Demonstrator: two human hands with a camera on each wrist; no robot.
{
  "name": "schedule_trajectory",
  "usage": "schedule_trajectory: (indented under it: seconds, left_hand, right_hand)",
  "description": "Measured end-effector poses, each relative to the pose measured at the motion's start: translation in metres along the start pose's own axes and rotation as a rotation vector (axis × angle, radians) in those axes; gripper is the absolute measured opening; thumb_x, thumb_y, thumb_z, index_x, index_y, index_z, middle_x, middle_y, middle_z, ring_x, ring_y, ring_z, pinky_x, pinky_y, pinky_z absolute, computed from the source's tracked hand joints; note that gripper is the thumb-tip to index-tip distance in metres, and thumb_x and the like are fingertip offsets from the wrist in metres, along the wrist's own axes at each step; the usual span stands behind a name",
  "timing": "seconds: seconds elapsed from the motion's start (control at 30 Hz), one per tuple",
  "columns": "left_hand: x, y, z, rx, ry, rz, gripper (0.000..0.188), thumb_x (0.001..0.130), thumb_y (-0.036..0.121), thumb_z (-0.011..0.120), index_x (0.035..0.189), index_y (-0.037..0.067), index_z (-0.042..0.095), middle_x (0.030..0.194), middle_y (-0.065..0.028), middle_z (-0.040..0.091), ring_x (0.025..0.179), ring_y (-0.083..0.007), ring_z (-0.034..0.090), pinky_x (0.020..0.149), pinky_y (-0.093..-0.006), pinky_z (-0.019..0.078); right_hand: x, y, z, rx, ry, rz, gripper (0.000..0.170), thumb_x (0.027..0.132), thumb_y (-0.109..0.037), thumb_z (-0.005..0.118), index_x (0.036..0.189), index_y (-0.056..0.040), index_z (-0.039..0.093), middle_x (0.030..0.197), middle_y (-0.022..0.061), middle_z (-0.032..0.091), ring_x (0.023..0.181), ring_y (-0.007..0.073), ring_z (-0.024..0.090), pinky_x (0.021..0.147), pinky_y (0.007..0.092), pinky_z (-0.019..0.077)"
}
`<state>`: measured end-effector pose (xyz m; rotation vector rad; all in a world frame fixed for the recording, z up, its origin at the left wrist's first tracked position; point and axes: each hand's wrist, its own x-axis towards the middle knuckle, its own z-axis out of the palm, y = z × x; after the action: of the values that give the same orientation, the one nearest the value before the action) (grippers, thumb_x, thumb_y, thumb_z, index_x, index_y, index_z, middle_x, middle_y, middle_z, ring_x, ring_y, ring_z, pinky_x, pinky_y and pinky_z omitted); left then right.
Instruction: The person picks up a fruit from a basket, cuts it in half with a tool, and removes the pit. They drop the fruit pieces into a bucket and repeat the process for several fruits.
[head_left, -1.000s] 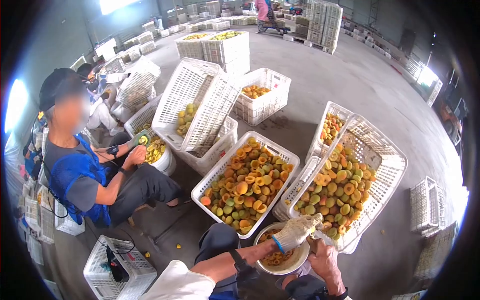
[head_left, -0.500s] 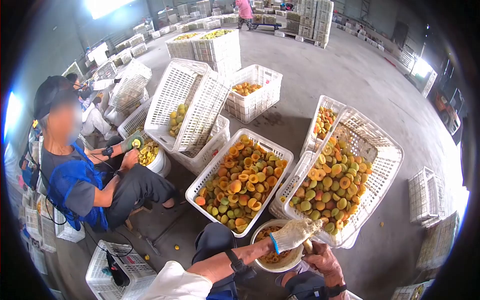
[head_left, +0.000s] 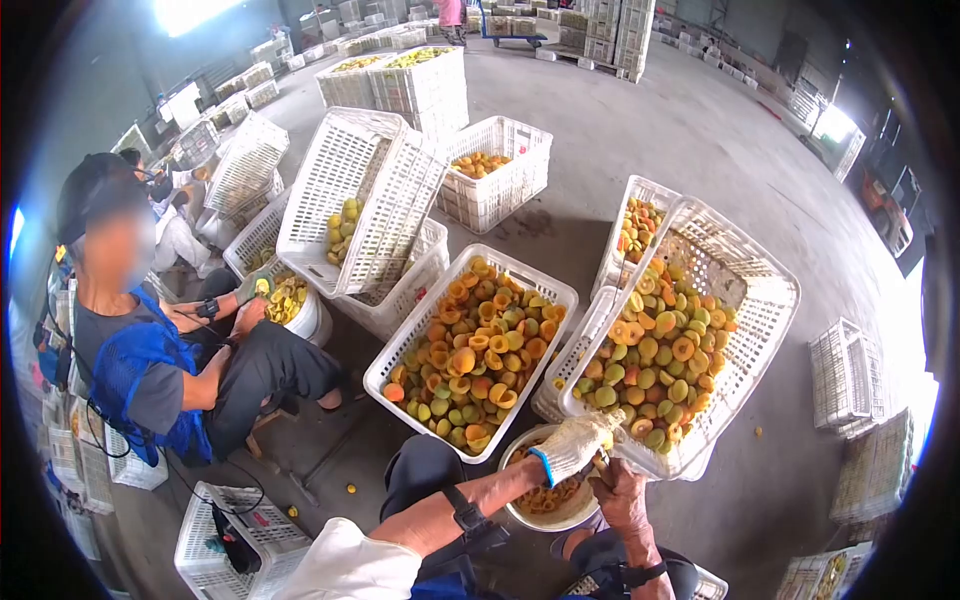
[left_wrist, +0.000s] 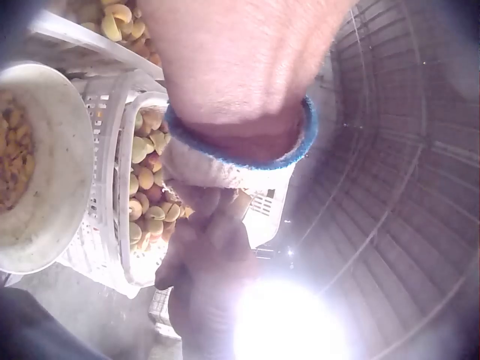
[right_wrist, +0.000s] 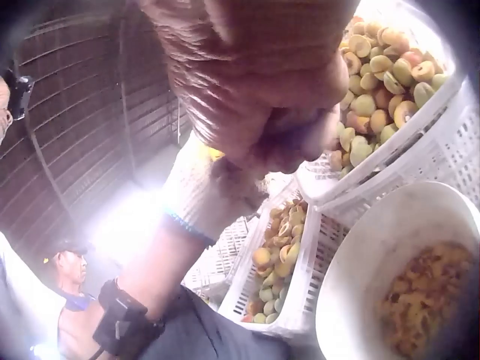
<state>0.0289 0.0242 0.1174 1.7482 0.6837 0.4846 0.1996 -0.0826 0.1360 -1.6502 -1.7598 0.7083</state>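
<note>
My left hand (head_left: 576,446), in a pale knitted glove with a blue cuff, meets my bare right hand (head_left: 622,492) over the right edge of a white bucket (head_left: 555,527). The gloved fingers grip an apricot, mostly covered; a yellow bit of fruit (right_wrist: 216,153) shows beside the glove in the right wrist view. My right fingers curl round a small tan thing whose kind I cannot tell. Orange scraps (right_wrist: 427,300) lie inside the bucket. Just beyond my hands, a tilted white crate (head_left: 748,250) holds many apricot halves (head_left: 650,370).
Another crate (head_left: 420,426) of pitted halves stands left of the bucket. Farther left sits a person in a blue vest (head_left: 150,370) with a fruit bucket (head_left: 312,322). More crates (head_left: 495,200) stand behind, and a low crate (head_left: 235,530) is at lower left.
The head view has shifted a little, so the crates sit slightly higher and farther left. My hands stay together; my right fingers now lie closer against the glove, covering more of the tan thing.
</note>
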Motion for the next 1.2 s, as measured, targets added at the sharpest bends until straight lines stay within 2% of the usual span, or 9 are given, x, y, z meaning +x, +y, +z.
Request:
schedule_trajectory:
  seconds: [0.2, 0.23, 0.3, 0.4, 0.47, 0.83, 0.93, 1.03, 1.2]
  left_hand:
    - [0.022, -0.036, 0.016, 0.192, 0.363, 0.120, 0.040, 0.101, 0.008, 0.051, 0.139, -0.001, 0.059, 0.118, -0.0170, 0.071, 0.095, -0.0232, 0.071, 0.082, -0.0368, 0.0582]
    - [0.012, 0.027, -0.005, -0.487, 0.314, -0.354, 0.035, 0.101, 0.011, 0.052, 0.133, 0.002, 0.064, 0.109, -0.0154, 0.074, 0.093, -0.0221, 0.072, 0.081, -0.0363, 0.0581]
    - [0.012, -0.024, 0.001, 0.138, 0.332, 0.027, 0.030, 0.105, 0.019, 0.047, 0.111, 0.001, 0.071, 0.091, -0.0138, 0.074, 0.080, -0.0210, 0.072, 0.073, -0.0354, 0.0587]
    - [0.014, 0.009, 0.000, -0.982, 0.505, -0.452, 0.026, 0.104, 0.022, 0.050, 0.114, 0.006, 0.068, 0.080, -0.0061, 0.064, 0.065, -0.0188, 0.065, 0.059, -0.0332, 0.0572]
    - [0.017, 0.002, -0.004, -1.145, 0.512, -0.444, 0.045, 0.099, 0.020, 0.053, 0.143, 0.008, 0.052, 0.085, -0.0076, 0.061, 0.059, -0.0201, 0.061, 0.052, -0.0340, 0.0545]
    - [-0.007, 0.021, -0.035, -0.994, 0.502, -0.281, 0.047, 0.099, 0.014, 0.056, 0.144, 0.004, 0.053, 0.101, -0.0129, 0.069, 0.077, -0.0182, 0.066, 0.053, -0.0283, 0.0529]
    - [-0.029, 0.010, -0.062, -0.673, 0.394, -0.211, 0.045, 0.102, 0.028, 0.061, 0.139, 0.002, 0.059, 0.092, -0.0077, 0.070, 0.062, -0.0139, 0.065, 0.050, -0.0261, 0.0523]
    - [-0.046, 0.011, -0.108, 0.959, 0.126, 0.107, 0.045, 0.091, 0.011, 0.056, 0.135, 0.004, 0.063, 0.111, -0.0176, 0.072, 0.098, -0.0356, 0.069, 0.087, -0.0452, 0.0561]
    - [-0.057, 0.013, -0.125, 1.351, 0.169, -0.350, 0.037, 0.097, 0.018, 0.054, 0.131, 0.011, 0.065, 0.114, -0.0125, 0.070, 0.105, -0.0324, 0.067, 0.089, -0.0440, 0.0564]
  right_hand:
    - [0.011, -0.009, -0.003, -0.438, 0.142, -0.200, 0.020, 0.080, -0.011, 0.070, 0.098, -0.0076, 0.061, 0.088, 0.0159, 0.069, 0.080, 0.0422, 0.067, 0.066, 0.0532, 0.0502]
    - [0.009, -0.009, -0.003, -0.524, 0.024, -0.050, 0.026, 0.077, -0.007, 0.065, 0.103, -0.0089, 0.061, 0.091, 0.0148, 0.068, 0.083, 0.0408, 0.067, 0.069, 0.0539, 0.0508]
    - [0.007, -0.023, -0.001, -0.536, -0.011, 0.029, 0.035, 0.075, -0.005, 0.062, 0.109, -0.0089, 0.058, 0.093, 0.0139, 0.066, 0.086, 0.0398, 0.067, 0.068, 0.0531, 0.0507]
    - [0.000, -0.039, 0.007, -0.449, 0.022, 0.082, 0.032, 0.073, -0.005, 0.063, 0.104, -0.0074, 0.056, 0.092, 0.0127, 0.065, 0.086, 0.0387, 0.067, 0.070, 0.0521, 0.0518]
    - [-0.008, -0.032, 0.022, -0.432, 0.099, 0.068, 0.032, 0.074, -0.007, 0.067, 0.104, -0.0070, 0.055, 0.090, 0.0135, 0.064, 0.084, 0.0398, 0.067, 0.069, 0.0521, 0.0523]
    - [-0.063, -0.010, 0.039, -0.222, 0.166, 0.069, 0.025, 0.077, -0.009, 0.072, 0.098, -0.0038, 0.058, 0.085, 0.0146, 0.062, 0.074, 0.0379, 0.066, 0.061, 0.0489, 0.0506]
    - [-0.062, 0.001, 0.039, -0.144, 0.207, 0.062, 0.024, 0.082, -0.012, 0.071, 0.101, -0.0040, 0.059, 0.080, 0.0150, 0.064, 0.070, 0.0382, 0.066, 0.059, 0.0489, 0.0483]
    - [-0.028, 0.005, 0.018, -0.006, 0.293, 0.276, 0.018, 0.087, -0.011, 0.070, 0.092, 0.0026, 0.059, 0.064, 0.0190, 0.061, 0.057, 0.0348, 0.063, 0.056, 0.0415, 0.0486]
    - [0.084, 0.063, -0.010, -0.030, 0.366, 0.283, 0.030, 0.083, -0.020, 0.079, 0.089, 0.0010, 0.059, 0.066, 0.0212, 0.059, 0.060, 0.0375, 0.060, 0.059, 0.0449, 0.0478]
